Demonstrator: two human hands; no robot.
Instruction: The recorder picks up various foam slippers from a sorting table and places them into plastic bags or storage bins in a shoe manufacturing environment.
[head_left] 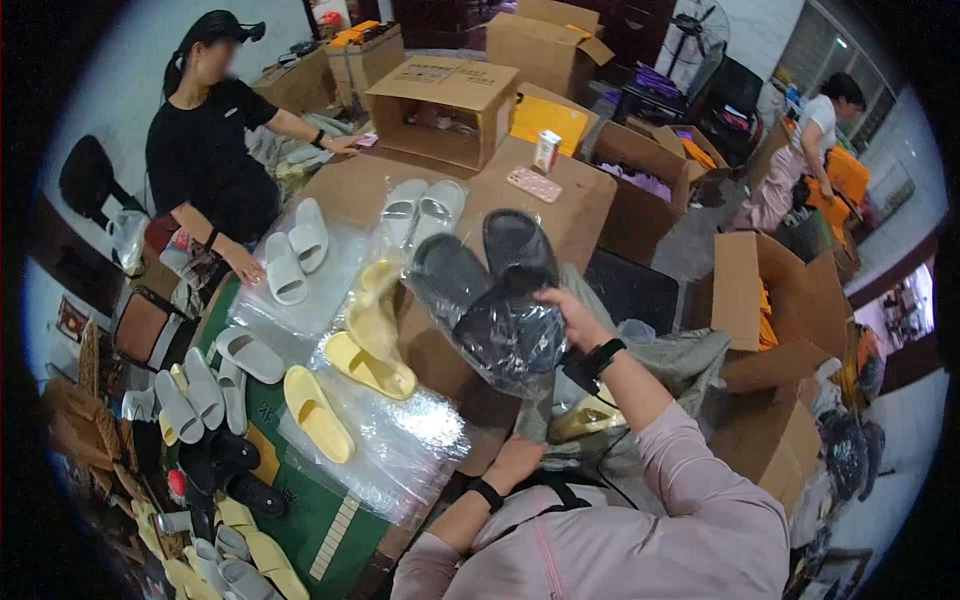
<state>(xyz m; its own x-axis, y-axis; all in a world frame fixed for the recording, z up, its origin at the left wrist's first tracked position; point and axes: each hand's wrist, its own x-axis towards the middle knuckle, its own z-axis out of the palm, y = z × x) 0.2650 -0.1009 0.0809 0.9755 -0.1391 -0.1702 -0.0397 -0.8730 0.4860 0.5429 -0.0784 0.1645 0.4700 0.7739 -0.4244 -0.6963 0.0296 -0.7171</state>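
Note:
My right hand [574, 318] is closed on the edge of clear plastic bags with black slippers [450, 282] inside, lifted over the table's near right side. Glare and wrinkled film hide part of the lower slippers. Lower down, by the table's edge, my left hand [517, 462] has its fingers curled at the rim of a grey-green sack [655, 365]. Yellowish bagged things show inside that sack. On the table nearest the bags lie a yellow slipper [370, 366], a bagged yellow pair [372, 315] and a bagged grey pair [420, 212].
Clear plastic bags [405, 450] lie stacked with a yellow slipper [319, 414] on top. Grey slippers [285, 268] lie near a co-worker's hand [243, 262]. A cardboard box [445, 110], a pink phone [534, 184] and a small carton [546, 152] stand farther back. Open boxes [735, 290] stand right.

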